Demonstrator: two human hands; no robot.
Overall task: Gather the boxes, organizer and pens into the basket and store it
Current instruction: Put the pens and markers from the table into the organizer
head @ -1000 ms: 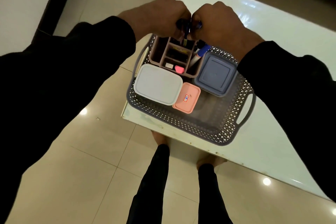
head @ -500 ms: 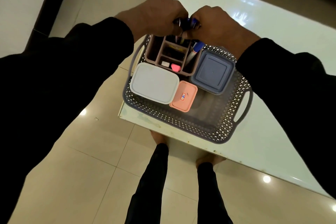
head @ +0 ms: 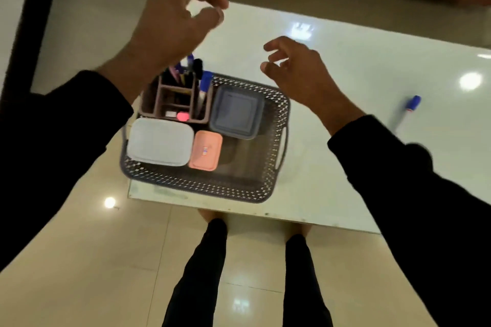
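Blurring left hand [head: 172,24] hiding organizer [head: 174,103] corner, both hands loosely open (empty), right hand [head: 295,66].

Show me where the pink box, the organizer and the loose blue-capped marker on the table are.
pink box [head: 205,150]: head view, middle of its lid.
organizer [head: 148,103]: head view, left outer wall.
blue-capped marker [head: 413,103]: head view, on its blue cap.

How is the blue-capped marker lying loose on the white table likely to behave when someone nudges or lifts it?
The blue-capped marker looks round-bodied and lies flat on the glossy white table, so a nudge would probably roll it. It seems slim and light, likely an easy one-hand pinch. Its smooth barrel may slip a little.
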